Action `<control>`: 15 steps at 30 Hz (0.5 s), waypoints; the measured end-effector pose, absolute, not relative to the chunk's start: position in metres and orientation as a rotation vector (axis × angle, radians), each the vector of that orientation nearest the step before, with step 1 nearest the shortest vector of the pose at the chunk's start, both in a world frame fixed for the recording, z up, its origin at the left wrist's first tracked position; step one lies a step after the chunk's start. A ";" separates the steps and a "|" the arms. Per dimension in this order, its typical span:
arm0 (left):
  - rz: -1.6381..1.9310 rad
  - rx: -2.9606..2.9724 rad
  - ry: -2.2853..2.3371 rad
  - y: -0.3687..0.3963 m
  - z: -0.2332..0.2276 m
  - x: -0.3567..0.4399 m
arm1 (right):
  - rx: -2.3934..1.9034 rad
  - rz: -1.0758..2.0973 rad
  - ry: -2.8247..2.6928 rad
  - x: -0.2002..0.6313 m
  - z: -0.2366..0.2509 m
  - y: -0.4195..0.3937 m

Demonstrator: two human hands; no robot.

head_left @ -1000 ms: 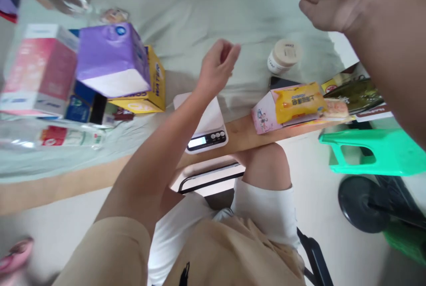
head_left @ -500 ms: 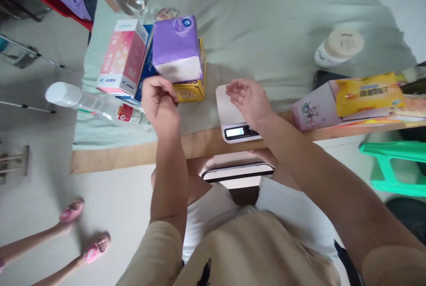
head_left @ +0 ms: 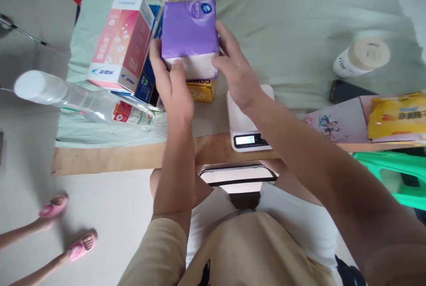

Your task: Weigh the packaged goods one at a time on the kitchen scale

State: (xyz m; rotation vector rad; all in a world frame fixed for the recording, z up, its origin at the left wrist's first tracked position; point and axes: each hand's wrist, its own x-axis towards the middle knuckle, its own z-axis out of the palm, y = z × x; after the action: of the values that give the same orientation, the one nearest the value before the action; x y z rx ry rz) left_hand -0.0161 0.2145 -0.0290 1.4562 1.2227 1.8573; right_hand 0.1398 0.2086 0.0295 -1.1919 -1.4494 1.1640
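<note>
Desk [head_left: 299,20]: green cloth, white scale [head_left: 248,119] reading zero.
Change: both hands, apart a moment ago, now meet the purple tissue pack [head_left: 189,33].
Left hand [head_left: 173,88]: fingers pressed on its near-left side.
Right hand [head_left: 238,77]: spread along its right edge.

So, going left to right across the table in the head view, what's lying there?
Clear water bottle → pink box → purple tissue pack, gripped by left hand and right hand → white scale → black phone → white jar → yellow packet.
</note>
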 end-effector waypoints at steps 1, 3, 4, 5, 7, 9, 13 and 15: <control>1.821 1.440 1.215 0.213 -0.025 -0.015 | -1.186 1.141 -1.479 0.138 0.030 0.208; 1.780 1.440 1.182 0.207 -0.017 -0.013 | -1.185 1.124 -1.508 0.134 0.031 0.204; 1.782 1.446 1.159 0.202 -0.013 -0.011 | -1.176 1.122 -1.505 0.133 0.032 0.201; 1.791 1.454 1.136 0.197 -0.009 -0.009 | -1.156 1.120 -1.501 0.133 0.034 0.196; 1.799 1.472 1.097 0.185 -0.002 -0.003 | -1.106 1.098 -1.502 0.136 0.037 0.185; 1.789 1.510 1.048 0.171 0.004 0.005 | -1.088 1.032 -1.518 0.147 0.040 0.170; 1.636 1.610 0.972 0.136 0.008 0.028 | -1.104 0.918 -1.485 0.186 0.033 0.129; 1.519 1.651 0.960 0.117 0.007 0.042 | -1.136 0.929 -1.396 0.208 0.023 0.105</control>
State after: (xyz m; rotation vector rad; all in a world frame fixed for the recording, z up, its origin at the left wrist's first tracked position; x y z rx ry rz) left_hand 0.0420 0.1173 0.0068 1.6505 0.9596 1.5194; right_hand 0.2076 0.1046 0.0232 -1.1362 -1.3958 0.9293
